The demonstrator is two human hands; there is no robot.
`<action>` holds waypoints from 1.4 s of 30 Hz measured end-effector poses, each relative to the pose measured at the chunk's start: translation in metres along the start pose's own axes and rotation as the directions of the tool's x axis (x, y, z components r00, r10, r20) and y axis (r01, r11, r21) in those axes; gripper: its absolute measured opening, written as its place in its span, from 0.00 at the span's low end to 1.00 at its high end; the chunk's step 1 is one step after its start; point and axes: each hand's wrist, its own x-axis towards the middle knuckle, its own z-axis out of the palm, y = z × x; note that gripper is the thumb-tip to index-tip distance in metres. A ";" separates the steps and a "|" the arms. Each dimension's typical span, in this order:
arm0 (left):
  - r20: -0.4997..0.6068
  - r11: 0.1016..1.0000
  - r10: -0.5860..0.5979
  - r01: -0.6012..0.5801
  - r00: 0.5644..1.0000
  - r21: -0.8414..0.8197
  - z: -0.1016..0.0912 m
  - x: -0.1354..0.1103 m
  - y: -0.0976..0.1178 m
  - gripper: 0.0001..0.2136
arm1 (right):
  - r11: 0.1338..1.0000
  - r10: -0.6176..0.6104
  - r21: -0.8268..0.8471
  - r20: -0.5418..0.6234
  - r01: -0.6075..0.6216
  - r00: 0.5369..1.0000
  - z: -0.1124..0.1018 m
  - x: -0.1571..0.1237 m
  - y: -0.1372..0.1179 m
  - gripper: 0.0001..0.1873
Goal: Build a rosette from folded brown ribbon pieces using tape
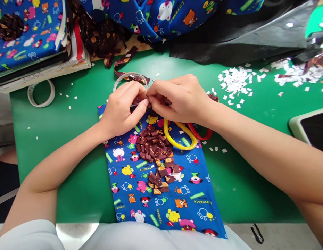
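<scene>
My left hand (123, 111) and my right hand (181, 99) meet over the far end of a blue cartoon-print cloth (187, 194). Fingers and thumbs of both are pinched together at the tips. What they hold is small, dark and mostly hidden. Beneath my right hand lie scissors (178, 147) with one yellow and one red handle, their blades covered. On the cloth, nearer my body, sits a pile of small cut pieces of brown patterned fabric (153, 144). Just behind my left hand is a white tape ring (116, 83), with a brown fabric strip (125, 59) beside it.
Another tape ring (50, 95) lies at the left of the green table (80, 146). Stacked books (44, 71) under blue cloth stand at the back left. White paper bits (237, 81) are heaped at the right, near a phone (315, 126). Black sheeting (229, 38) covers the back.
</scene>
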 end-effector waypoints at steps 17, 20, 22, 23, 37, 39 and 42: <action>-0.076 1.000 -0.004 0.004 0.997 0.002 0.002 0.000 -0.001 0.06 | 0.995 -0.069 -0.077 -0.034 0.066 0.997 0.001 -0.001 0.002 0.21; -0.107 1.000 -0.016 0.017 0.994 0.006 0.002 0.000 0.001 0.06 | 0.990 -0.091 -0.110 -0.048 0.085 0.995 0.003 -0.001 0.001 0.20; -0.118 1.000 -0.024 0.025 0.993 0.005 0.002 0.000 0.002 0.06 | 0.987 -0.104 -0.128 -0.054 0.097 0.993 0.004 -0.001 0.001 0.20; -0.120 1.000 -0.026 0.027 0.992 0.005 0.002 0.000 0.003 0.06 | 0.986 -0.107 -0.131 -0.052 0.099 0.993 0.004 -0.001 0.002 0.19; -0.126 0.998 -0.058 0.060 0.990 0.018 0.002 0.001 0.004 0.04 | 0.990 -0.097 -0.103 -0.028 0.094 0.995 0.005 -0.002 0.002 0.18; -0.118 0.998 -0.061 0.063 0.991 0.016 0.001 0.001 0.004 0.04 | 0.991 -0.095 -0.098 -0.023 0.092 0.995 0.004 -0.001 0.001 0.18; -0.108 0.997 -0.072 0.074 0.992 0.015 0.001 0.001 0.004 0.04 | 0.991 -0.096 -0.101 -0.019 0.093 0.995 0.004 -0.001 0.001 0.17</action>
